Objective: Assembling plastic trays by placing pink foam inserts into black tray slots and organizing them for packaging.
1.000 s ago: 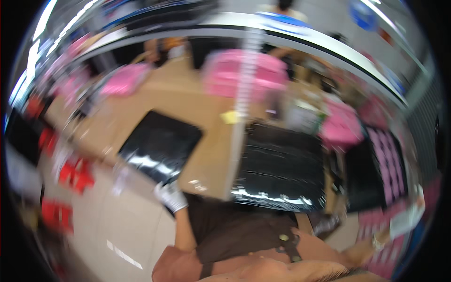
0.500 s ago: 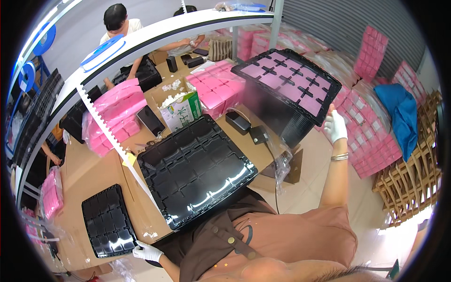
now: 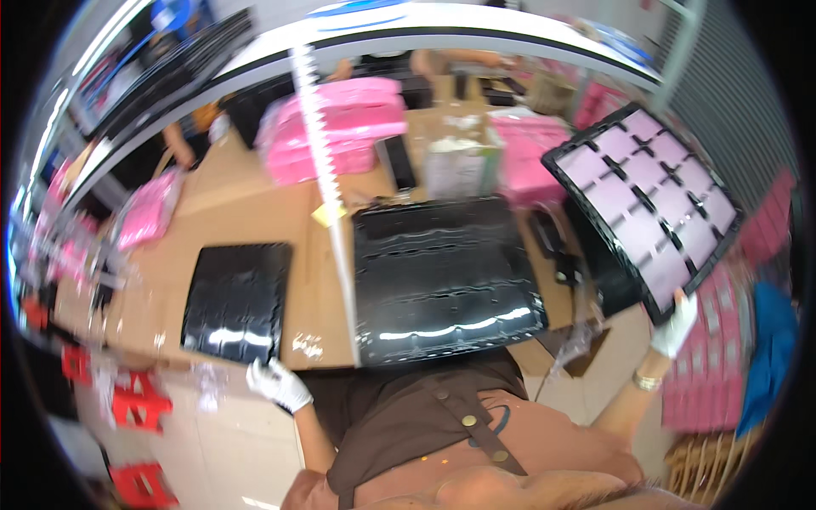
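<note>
My white-gloved right hand (image 3: 676, 327) grips the near corner of a large black plastic tray (image 3: 741, 214) at the right. Pale pink pieces (image 3: 631, 166) fill its compartments, split by black cross-shaped dividers. The tray lies slanted over a dark stack of trays (image 3: 602, 263); whether it rests fully on the stack cannot be told. My gloved left hand (image 3: 279, 387) is at the lower right corner of a small black tray (image 3: 236, 297), fingers curled on its edge. Between the hands, a large glossy black tray (image 3: 446, 280) lies on the cardboard-covered table.
A white toothed strip (image 3: 327, 170) stands in front of the table. Behind are pink packs (image 3: 340, 119), a dark phone (image 3: 396, 163), an open carton (image 3: 459, 170) and other people's arms (image 3: 450, 59). Red stools (image 3: 140, 404) stand lower left. A blue cloth (image 3: 772, 348) hangs at right.
The view has swung leftward, so table things appear turned and shifted right. My right hand still grips the pink-filled tray, now more tilted in view. My left hand stays at the small tray's corner.
</note>
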Demonstrator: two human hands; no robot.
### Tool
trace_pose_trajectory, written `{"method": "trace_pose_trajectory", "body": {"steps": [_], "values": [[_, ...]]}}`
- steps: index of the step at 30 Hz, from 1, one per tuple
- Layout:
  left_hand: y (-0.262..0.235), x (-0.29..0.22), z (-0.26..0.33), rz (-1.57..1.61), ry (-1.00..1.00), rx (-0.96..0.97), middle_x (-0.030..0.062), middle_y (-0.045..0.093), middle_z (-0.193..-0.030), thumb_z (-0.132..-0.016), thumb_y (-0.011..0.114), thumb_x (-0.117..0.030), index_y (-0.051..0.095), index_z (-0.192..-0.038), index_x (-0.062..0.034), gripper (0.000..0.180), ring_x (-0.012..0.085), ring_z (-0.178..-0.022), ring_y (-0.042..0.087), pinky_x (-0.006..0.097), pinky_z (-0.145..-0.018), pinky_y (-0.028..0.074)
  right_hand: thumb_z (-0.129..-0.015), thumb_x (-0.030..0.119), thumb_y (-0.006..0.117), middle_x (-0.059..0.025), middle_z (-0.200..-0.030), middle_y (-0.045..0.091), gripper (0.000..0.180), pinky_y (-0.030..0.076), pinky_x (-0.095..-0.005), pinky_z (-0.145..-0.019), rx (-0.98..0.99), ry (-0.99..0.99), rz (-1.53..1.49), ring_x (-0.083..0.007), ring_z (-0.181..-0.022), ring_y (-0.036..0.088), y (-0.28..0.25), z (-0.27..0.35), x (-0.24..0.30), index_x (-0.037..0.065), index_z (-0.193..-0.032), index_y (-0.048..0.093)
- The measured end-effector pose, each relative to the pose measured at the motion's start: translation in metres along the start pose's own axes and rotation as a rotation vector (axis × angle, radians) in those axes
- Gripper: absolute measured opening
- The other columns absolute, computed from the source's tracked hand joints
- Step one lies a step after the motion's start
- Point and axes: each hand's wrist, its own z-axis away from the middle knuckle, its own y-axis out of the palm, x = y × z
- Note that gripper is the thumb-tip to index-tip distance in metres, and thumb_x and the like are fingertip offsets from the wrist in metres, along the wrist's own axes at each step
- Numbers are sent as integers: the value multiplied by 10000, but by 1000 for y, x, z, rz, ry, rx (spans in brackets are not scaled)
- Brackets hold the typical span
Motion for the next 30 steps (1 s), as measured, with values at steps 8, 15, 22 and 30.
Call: {"method": "trace_pose_trajectory", "body": {"steps": [8,15,22,30], "values": [[-10,-112,-49,1535,-873,1033,94,575,-1142,-974,490,-320,501,-1261,5,433,203,-975,563,342,-887,454,-767,437,739,-65,-1072,571,700,457,-295,-819,714,145,123,-147,-935,548,117,45,-20,-44,-1214,495],[-54,-81,-76,1154,-769,764,26,576,-1147,-884,647,-259,494,-1282,-18,490,126,-1037,516,300,-945,398,-785,414,735,21,-948,580,575,402,-200,-702,1077,361,-44,-58,-825,500,256,116,-59,-5,-1141,568],[-111,-37,-120,861,-511,357,40,592,-1120,-864,663,-207,519,-1253,7,466,130,-1027,526,297,-943,408,-917,150,584,-122,-1174,591,404,453,-285,-876,1139,212,84,-160,-986,582,283,142,-83,-20,-1271,488],[-145,-42,-200,215,-181,-121,96,628,-1056,-885,611,-55,476,-1283,49,432,121,-885,587,271,-826,476,-866,-22,542,-88,-873,669,138,499,-273,-677,1085,-148,370,-160,-749,632,240,157,-106,4,-951,647]]}}
